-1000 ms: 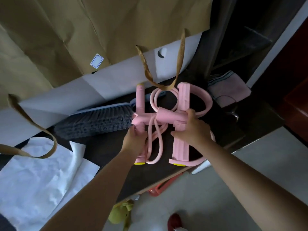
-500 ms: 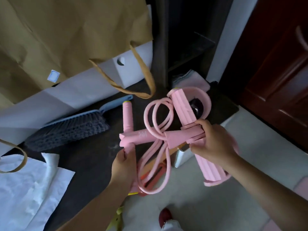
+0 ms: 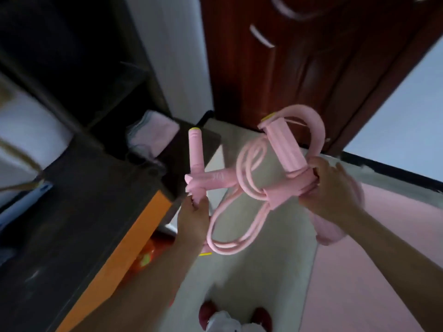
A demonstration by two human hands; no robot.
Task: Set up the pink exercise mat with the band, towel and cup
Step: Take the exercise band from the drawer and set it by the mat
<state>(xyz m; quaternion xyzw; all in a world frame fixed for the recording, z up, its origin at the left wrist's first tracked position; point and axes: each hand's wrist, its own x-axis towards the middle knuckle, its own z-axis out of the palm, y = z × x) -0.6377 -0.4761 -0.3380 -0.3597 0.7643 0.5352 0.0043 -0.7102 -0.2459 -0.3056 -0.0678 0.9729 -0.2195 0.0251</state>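
I'm gripping the band (image 3: 249,188) with 2 hands: left (image 3: 193,219) curling round 1 handle, right (image 3: 333,190) pinching the strap; towel (image 3: 153,133) at 10 o'clock.

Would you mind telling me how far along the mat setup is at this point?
Early on. Done: the pink band is off the dark table. In hand: the left hand grips one handle bar and the right hand grips the other end, carrying it toward the pink mat on the floor. Left: laying the band on the mat and fetching the towel, folded on the table. No cup is clearly visible.
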